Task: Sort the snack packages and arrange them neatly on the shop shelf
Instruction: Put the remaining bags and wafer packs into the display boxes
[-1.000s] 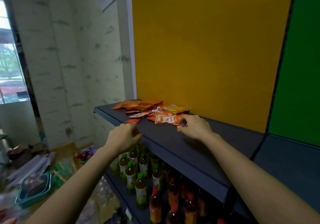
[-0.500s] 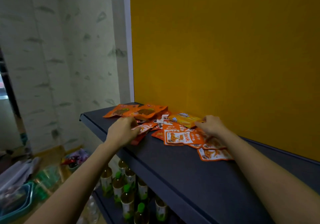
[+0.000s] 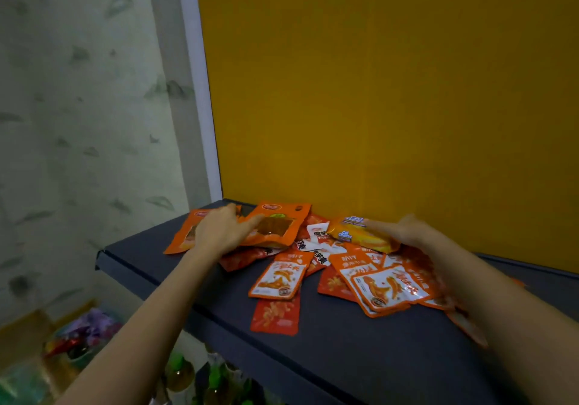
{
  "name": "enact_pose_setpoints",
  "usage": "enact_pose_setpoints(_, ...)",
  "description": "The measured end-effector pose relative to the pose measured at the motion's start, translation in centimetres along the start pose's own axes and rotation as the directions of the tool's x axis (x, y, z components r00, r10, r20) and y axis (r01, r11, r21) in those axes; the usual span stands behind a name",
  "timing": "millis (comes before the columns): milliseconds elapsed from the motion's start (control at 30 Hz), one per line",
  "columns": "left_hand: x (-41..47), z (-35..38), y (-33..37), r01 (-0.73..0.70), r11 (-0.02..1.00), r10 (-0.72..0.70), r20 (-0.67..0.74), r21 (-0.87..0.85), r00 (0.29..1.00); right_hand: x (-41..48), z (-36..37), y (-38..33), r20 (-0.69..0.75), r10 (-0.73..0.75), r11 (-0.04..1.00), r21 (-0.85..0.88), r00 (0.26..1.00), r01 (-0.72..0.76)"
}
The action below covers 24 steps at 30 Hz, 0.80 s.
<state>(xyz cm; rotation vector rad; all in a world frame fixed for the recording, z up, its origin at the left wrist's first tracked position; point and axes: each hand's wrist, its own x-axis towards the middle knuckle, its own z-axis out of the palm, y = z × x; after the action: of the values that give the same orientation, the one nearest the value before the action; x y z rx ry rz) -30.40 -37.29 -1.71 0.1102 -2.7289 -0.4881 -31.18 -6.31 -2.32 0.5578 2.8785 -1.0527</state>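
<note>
The snack packages lie in a loose, overlapping heap on the dark grey shelf (image 3: 344, 360), at the centre of the frame, against the yellow back panel (image 3: 376, 91).

1. Left hand (image 3: 224, 235): centre-left of the frame. It lies palm down with fingers spread and nearly straight across two large orange packets. The fingers rest on the left orange packet (image 3: 183, 240); the thumb reaches onto the windowed orange packet (image 3: 279, 227). The grip is released: the hand presses and does not grasp.
2. Right hand (image 3: 404, 235): centre-right of the frame. The fingers are extended and point towards the left of the frame, resting on top of the yellow wafer packet (image 3: 357, 237). No finger visibly curls round the packet. The thumb is hidden.
3. Heap, lower part: small orange-and-white pouches (image 3: 279, 279) overlap between the two forearms. A red pouch (image 3: 275, 315) lies nearest the shelf's front edge, partly under one of them. More orange-and-white pouches (image 3: 388, 285) are stacked beside the right forearm.
4. Below the shelf, bottom of the frame: green-capped bottles (image 3: 178, 370) stand on a lower level.
5. Left of the frame: a pale patterned wall (image 3: 78, 122).
</note>
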Motion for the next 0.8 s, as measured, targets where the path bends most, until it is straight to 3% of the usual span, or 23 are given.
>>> enact_pose_setpoints(133,3.0,1.2,-0.5,0.046,0.998,-0.035,0.237,-0.041,0.971,0.9,1.0,-0.5,-0.08,0.091,0.996,0.013,0.993,-0.09)
enact_pose_setpoints(300,5.0,1.9,0.1,0.039,0.997,-0.008,0.39,-0.072,0.921,1.4,1.8,-0.6,-0.141,0.157,0.985,0.089,0.977,-0.146)
enact_pose_setpoints(567,6.6,1.0,0.1,0.077,0.979,0.03,0.502,-0.191,0.865,1.1,2.7,-1.6,-0.232,0.102,0.917,0.399,0.967,-0.001)
enact_pose_setpoints(800,7.0,0.9,-0.2,0.14,0.919,0.058,0.479,-0.368,0.876,0.3,2.6,-2.3,-0.298,0.019,0.875,0.467,0.954,0.128)
